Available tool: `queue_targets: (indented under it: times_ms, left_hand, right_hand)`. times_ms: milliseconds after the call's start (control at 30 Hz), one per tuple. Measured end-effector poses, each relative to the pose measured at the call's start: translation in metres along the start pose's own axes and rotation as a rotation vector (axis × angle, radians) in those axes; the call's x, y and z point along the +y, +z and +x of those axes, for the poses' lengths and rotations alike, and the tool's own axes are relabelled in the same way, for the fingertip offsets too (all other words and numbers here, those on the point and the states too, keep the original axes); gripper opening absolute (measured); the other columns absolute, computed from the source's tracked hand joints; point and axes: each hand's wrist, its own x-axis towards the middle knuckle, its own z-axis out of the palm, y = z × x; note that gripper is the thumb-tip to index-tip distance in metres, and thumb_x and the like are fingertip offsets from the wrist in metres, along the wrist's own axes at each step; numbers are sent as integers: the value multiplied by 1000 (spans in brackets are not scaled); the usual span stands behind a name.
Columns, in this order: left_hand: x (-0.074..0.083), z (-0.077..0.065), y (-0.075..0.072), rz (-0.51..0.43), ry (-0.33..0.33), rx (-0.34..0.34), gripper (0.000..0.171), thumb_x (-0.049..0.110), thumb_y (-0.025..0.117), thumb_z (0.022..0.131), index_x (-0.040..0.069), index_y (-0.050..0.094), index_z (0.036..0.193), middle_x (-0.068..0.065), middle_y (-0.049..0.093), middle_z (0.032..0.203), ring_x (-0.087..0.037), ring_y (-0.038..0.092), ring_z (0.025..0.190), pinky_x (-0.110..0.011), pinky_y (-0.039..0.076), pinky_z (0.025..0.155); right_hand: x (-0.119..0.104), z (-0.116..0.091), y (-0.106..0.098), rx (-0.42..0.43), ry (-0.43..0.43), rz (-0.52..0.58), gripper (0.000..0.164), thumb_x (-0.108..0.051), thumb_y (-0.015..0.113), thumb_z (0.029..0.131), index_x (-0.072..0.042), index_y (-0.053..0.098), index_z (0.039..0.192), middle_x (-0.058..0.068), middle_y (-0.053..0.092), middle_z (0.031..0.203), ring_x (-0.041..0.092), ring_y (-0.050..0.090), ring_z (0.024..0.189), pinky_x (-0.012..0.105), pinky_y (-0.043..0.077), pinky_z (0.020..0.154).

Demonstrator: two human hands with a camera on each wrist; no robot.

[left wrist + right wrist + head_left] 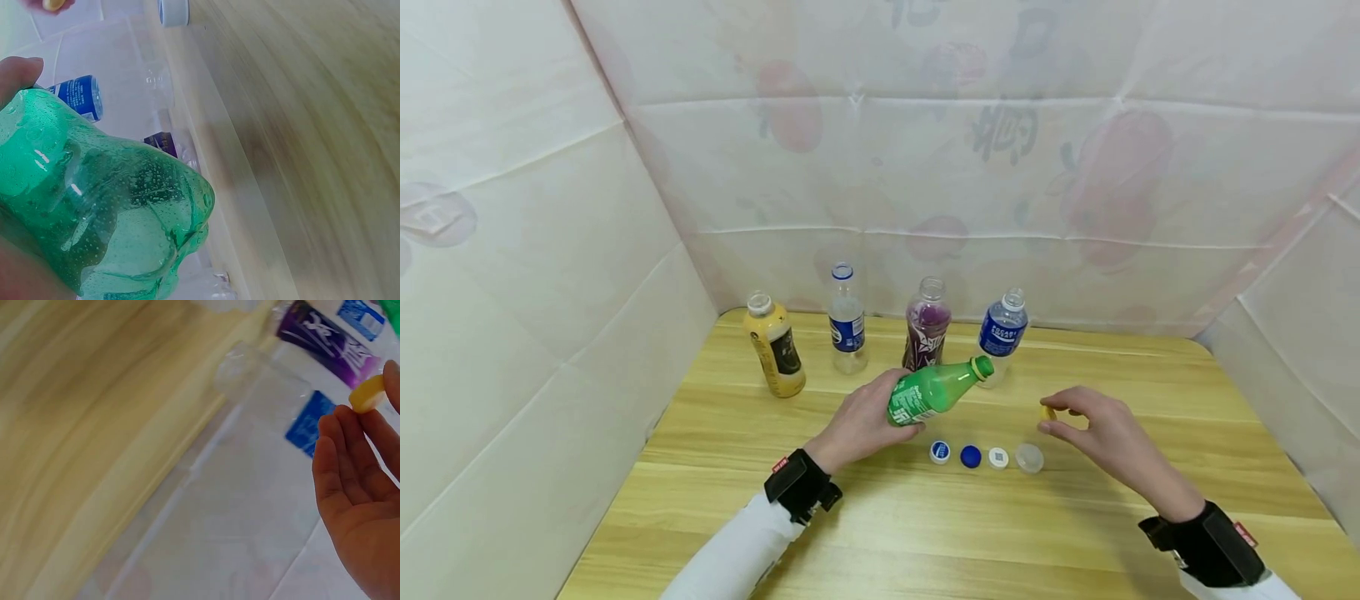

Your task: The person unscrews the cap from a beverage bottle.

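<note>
My left hand [868,417] grips a green plastic bottle [936,390] round its body, tilted over with the neck toward the right. No cap covers its mouth, and a yellow-green ring circles the neck. Close up in the left wrist view, droplets dot the wall of the green bottle [131,206]. My right hand [1097,421] pinches a small yellow bottle cap [367,394] between thumb and index finger, above the table and apart from the bottle. On the table between the hands lie a blue-and-white cap [939,452], a dark blue cap [971,456], a white cap [997,458] and a clear cap [1029,458].
Uncapped bottles stand along the back of the wooden table [880,533]: a yellow one [777,354], a clear one with blue label [847,333], a purple-labelled one [927,325] and another blue-labelled one [1002,329]. Pale sheeting [880,183] encloses the back and sides.
</note>
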Motion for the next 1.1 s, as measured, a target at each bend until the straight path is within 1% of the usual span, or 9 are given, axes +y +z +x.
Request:
queue_targets:
  times_ms: [67, 233, 300, 467, 567, 700, 833, 1100]
  left_hand:
    - [0, 0, 0, 2, -5, -2, 78, 32, 88, 82, 9, 49, 145, -6, 65, 126, -20, 65, 104, -38, 56, 87]
    - [1, -1, -1, -5, -10, 0, 77, 32, 88, 82, 10, 49, 145, -6, 65, 125, -20, 65, 104, -38, 56, 87]
    - [0, -1, -1, -9, -9, 3, 77, 31, 88, 82, 9, 49, 145, -7, 65, 125, -21, 66, 104, -38, 57, 87]
    - [0, 0, -1, -12, -4, 1, 77, 31, 88, 82, 9, 49, 145, -7, 65, 125, -21, 66, 105, -38, 57, 87]
    - [0, 0, -1, -15, 0, -2, 77, 31, 88, 82, 9, 49, 145, -7, 65, 126, -21, 66, 105, -39, 57, 88]
    - [0, 0, -2, -10, -3, 0, 77, 31, 88, 82, 9, 49, 145, -7, 65, 126, -21, 66, 105, -39, 56, 88]
    - [-1, 0, -2, -5, -7, -2, 77, 32, 88, 82, 9, 49, 145, -7, 65, 125, -21, 66, 105, -39, 56, 88]
    - [-1, 0, -1, -14, -5, 3, 76, 31, 88, 82, 9, 49, 144, -7, 65, 125, -21, 66, 105, -39, 57, 88]
  right_hand:
    - [4, -5, -1, -25, 10, -18, 31, -11, 89, 79, -6, 78, 107, 2, 74, 100, 22, 70, 88, 37, 59, 69]
    - [11, -13, 0, -121, 63, -43, 29, -14, 88, 81, -5, 78, 107, 0, 72, 98, 22, 70, 87, 37, 58, 69]
    - [14, -16, 1, -152, 65, -51, 30, -13, 88, 81, -5, 78, 108, -1, 71, 98, 21, 70, 87, 35, 58, 68]
    - [22, -25, 12, -186, 9, -91, 31, -7, 89, 78, -5, 77, 107, -1, 69, 97, 19, 69, 84, 33, 57, 68]
    - [25, -30, 19, -217, 0, -106, 31, -7, 90, 78, -5, 77, 106, -1, 68, 98, 18, 67, 84, 33, 57, 68]
    - [28, -33, 25, -272, 36, -95, 30, -9, 89, 79, -4, 77, 107, 0, 68, 100, 16, 67, 85, 32, 58, 70]
    - [28, -34, 29, -324, 50, -98, 29, -14, 88, 81, -4, 77, 106, 1, 68, 101, 15, 66, 86, 31, 58, 71]
    - [29, -38, 33, -362, 82, -104, 27, -17, 89, 80, -8, 77, 102, -5, 64, 94, 5, 58, 79, 27, 52, 65]
